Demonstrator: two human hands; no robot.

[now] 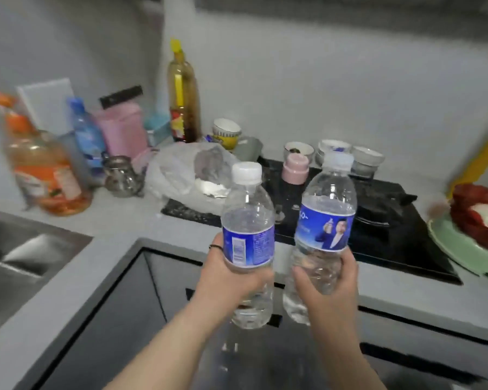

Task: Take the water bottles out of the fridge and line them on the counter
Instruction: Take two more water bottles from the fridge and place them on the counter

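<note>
While both forearms reach forward side by side, the left hand (pixel 231 280) curls its fingers round the lower half of the left bottle (pixel 248 220), and the right hand (pixel 330 282) grips the right bottle (pixel 327 198) the same way. Both bottles are clear, white-capped and blue-labelled, with water in them. The left one stands upright and the right one leans slightly to the right. They are near each other, held in the air at the front edge of the worktop (pixel 119 226), not resting on it. Just past that edge lies a black hob (pixel 378 235), with a sink (pixel 12 249) at the left edge and a bare grey stretch between them. A green plate (pixel 457 249) sits at the right edge. Along the back edge stand a plastic bag (pixel 181 173), an orange bottle (pixel 45 175), an oil bottle (pixel 183 94) and bowls (pixel 299 150).
</note>
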